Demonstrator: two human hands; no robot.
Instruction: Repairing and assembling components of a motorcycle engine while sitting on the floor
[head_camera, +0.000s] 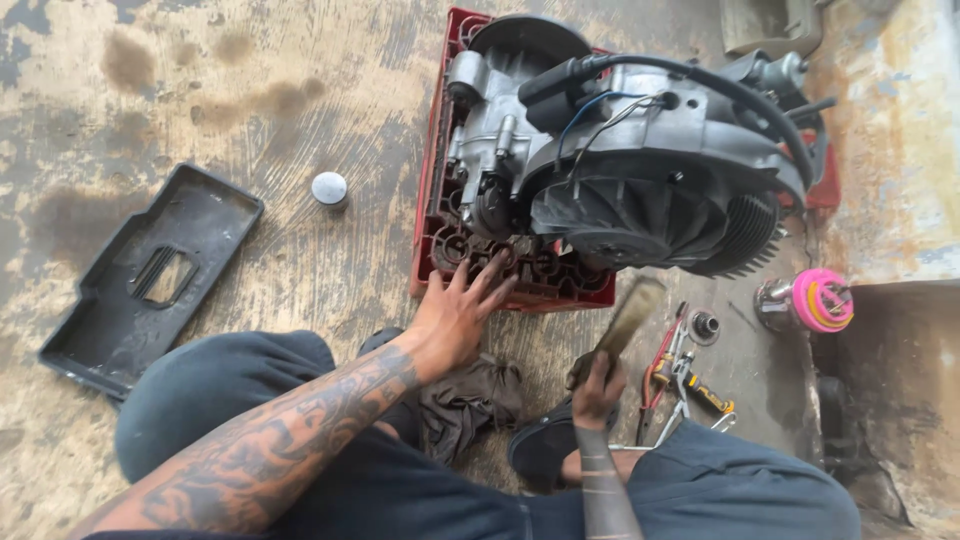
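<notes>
The left hand (455, 315) lies spread wide, fingers resting on the near edge of the red crate (440, 215) that carries the engine (620, 160). The right hand (597, 390), just right of it, has its grip closed round a brush (628, 318) that points up toward the engine's finned fan cover, short of touching. A dark rag (470, 395) lies on the floor between the hands.

left hand (458, 315) reaching with fingers spread, right hand (598, 388) clenched
</notes>
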